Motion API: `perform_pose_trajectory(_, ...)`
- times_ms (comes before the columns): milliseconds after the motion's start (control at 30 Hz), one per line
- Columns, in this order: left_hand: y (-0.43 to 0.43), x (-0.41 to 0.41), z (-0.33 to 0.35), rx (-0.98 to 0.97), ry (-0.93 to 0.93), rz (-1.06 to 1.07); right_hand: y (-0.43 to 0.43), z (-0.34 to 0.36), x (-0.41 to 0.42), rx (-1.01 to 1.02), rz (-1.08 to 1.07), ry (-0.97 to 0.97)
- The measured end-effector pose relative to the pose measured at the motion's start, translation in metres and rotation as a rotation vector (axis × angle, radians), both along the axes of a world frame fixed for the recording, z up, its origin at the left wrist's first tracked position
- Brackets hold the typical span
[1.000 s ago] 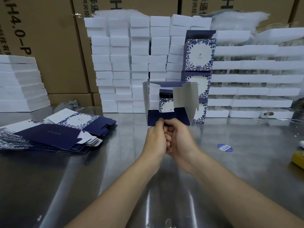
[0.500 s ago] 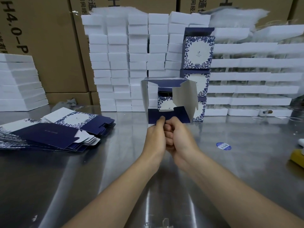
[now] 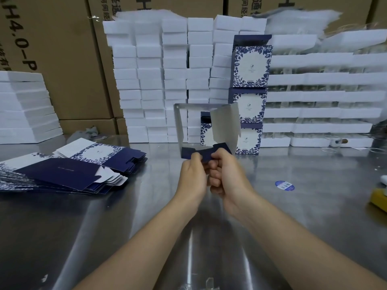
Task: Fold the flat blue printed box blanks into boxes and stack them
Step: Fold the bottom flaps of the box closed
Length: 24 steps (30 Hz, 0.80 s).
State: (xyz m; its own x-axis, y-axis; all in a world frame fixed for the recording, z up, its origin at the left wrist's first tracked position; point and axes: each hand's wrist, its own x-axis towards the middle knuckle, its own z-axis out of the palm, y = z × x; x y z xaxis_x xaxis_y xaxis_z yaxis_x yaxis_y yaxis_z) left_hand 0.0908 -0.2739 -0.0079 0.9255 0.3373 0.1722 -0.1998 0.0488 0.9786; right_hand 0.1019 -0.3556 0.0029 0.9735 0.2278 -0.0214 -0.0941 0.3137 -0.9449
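**Thin card, taken by its bottom flaps**

The half-formed box [image 3: 225, 124] is held in the air over the middle of the counter [image 3: 324, 174], toward its far edge. It is an open sleeve, with the grey inside of its walls facing the camera. Its dark blue bottom flaps [image 3: 206, 153] sit at the near lower side, and both hands are on them. The left hand [image 3: 193, 176] pinches their left part between thumb and curled fingers. The right hand [image 3: 227, 174], fingers curled tight, nips the right part with its thumb on top. The two hands touch each other.

By its look this is light printed card, stiff across a panel and willing to bend only along its scored creases. It should weigh next to nothing, so the risk is not dropping it but buckling a wall or tearing a tab. The printed outside looks smooth and may slide under dry fingers, while the grey inside probably gives more purchase. The best hold is close to the fold lines, near the flap roots, pressing along the crease rather than mid-panel.

The flat blanks [image 3: 62, 174] lie fanned near the left edge. The finished boxes [image 3: 251, 65] stand stacked at the far edge, against white foam blocks [image 3: 150, 80] and brown cartons [image 3: 62, 59]. A round blue sticker [image 3: 284, 185] lies to the right of the hands
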Motion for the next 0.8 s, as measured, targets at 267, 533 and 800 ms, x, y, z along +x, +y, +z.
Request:
perform_pose_trajectory(267,0.0000,0.0051,-0.0007,0.003,-0.035,0.000,0.0001,0.0011,0.0050,0.058,-0.024,-0.055)
perform_pose_trajectory(533,0.0027,0.0026,0.0009,0.091,-0.040,0.120,-0.0008,0.0005,0.0084,-0.014,-0.087,-0.132)
perform_pose_trajectory(800,0.0063,0.0002,0.0043,0.028,0.027,0.045,-0.0005,-0.0047,0.0074,-0.123,-0.065,-0.075)
